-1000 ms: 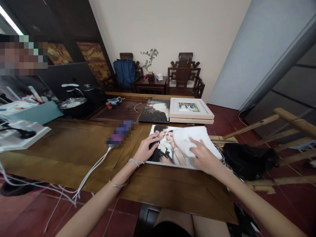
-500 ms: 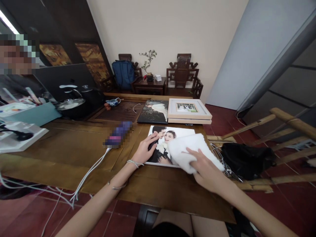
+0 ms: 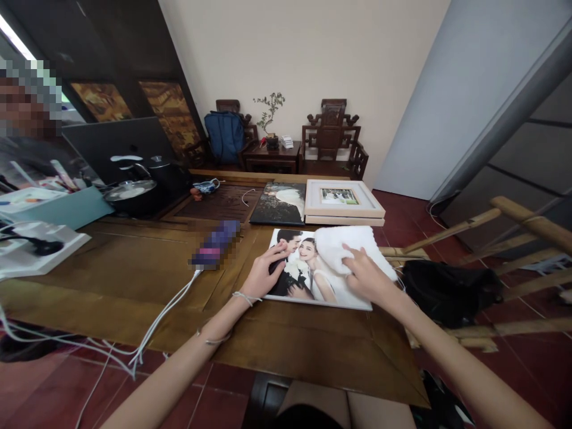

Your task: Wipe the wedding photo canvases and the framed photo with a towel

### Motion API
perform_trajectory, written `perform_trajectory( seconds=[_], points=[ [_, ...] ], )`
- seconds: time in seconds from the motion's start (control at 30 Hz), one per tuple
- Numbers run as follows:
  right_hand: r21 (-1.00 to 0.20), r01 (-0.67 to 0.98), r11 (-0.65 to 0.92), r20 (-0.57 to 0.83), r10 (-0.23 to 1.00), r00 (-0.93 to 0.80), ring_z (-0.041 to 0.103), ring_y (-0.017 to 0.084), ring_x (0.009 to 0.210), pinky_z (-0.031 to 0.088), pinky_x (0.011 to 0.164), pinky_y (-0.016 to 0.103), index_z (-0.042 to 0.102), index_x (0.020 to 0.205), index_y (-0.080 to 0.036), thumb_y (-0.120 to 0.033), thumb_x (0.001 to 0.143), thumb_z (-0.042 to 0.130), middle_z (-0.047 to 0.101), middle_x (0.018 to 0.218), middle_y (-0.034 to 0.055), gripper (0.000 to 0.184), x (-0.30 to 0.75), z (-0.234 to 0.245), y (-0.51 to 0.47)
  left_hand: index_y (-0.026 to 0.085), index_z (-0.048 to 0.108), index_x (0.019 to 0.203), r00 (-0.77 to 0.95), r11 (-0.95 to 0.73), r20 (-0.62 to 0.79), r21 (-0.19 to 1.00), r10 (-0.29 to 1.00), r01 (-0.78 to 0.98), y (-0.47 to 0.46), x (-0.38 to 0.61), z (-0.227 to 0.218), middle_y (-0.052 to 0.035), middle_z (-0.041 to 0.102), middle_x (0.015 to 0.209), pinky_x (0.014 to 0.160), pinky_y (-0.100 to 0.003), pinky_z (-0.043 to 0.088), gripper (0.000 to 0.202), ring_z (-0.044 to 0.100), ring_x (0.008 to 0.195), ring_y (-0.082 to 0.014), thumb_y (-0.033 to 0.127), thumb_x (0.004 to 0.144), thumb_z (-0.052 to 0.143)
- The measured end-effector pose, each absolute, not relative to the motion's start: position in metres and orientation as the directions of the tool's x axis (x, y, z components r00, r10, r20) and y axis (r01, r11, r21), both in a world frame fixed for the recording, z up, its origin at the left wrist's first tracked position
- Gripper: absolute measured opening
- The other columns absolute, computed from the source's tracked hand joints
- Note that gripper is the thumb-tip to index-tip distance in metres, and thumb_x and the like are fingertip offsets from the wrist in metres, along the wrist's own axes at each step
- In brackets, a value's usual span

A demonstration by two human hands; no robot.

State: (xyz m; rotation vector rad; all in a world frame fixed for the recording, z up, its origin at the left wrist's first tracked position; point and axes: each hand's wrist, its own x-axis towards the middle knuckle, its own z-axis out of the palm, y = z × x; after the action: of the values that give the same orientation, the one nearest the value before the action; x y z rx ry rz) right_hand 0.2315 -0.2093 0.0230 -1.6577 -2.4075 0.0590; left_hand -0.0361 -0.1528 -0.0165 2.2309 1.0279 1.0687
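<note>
A wedding photo panel (image 3: 298,275) lies flat on the wooden table (image 3: 286,345) in front of me, showing a couple. My left hand (image 3: 266,273) rests on the panel's left edge, fingers stretched out over the picture and holding nothing. A folded white cloth (image 3: 330,247) covers the panel's upper right part and hangs past its right edge. My right hand (image 3: 369,279) grips this cloth from above, with the index finger extended over it. The cloth and hand hide the panel's right side.
Behind the panel lie a dark photo panel (image 3: 279,201) and stacked pale picture frames (image 3: 344,205). To the left are a phone (image 3: 217,244) with white cables, a power strip (image 3: 49,256) and a pot (image 3: 131,193). A person sits far left. A black bag (image 3: 447,292) is at right.
My right hand has moved the cloth up and slightly right across the panel, uncovering more of its lower right part. The left hand stays in place.
</note>
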Motion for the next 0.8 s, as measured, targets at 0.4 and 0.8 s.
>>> perform_trajectory(
  seconds=[0.4,0.8],
  points=[
    [-0.247,0.827,0.506,0.072,0.86,-0.505,0.022,0.03,0.134,0.015,0.106,0.061,0.066,0.074,-0.018,0.001,0.055,0.04,0.044,0.137,0.0085,0.038,0.206,0.03,-0.304,0.021,0.06,0.117,0.441,-0.631,0.456,0.622,0.773,0.463,-0.154,-0.036,-0.016,-0.0064,0.051,0.132,0.106,-0.042,0.034,0.035,0.043,0.126,-0.0211,0.02,0.084,0.046],
    [-0.151,0.914,0.375,0.154,0.923,-0.353,0.044,0.03,0.12,0.034,0.095,0.047,0.062,0.096,-0.011,-0.002,0.064,0.036,0.062,0.108,0.0191,0.043,0.229,0.038,-0.17,0.018,0.051,0.126,0.454,-0.605,0.406,0.614,0.793,0.507,-0.152,-0.038,-0.018,-0.0082,0.044,0.138,0.11,-0.042,0.028,0.041,0.037,0.13,-0.0206,0.024,0.086,0.044]
  ],
)
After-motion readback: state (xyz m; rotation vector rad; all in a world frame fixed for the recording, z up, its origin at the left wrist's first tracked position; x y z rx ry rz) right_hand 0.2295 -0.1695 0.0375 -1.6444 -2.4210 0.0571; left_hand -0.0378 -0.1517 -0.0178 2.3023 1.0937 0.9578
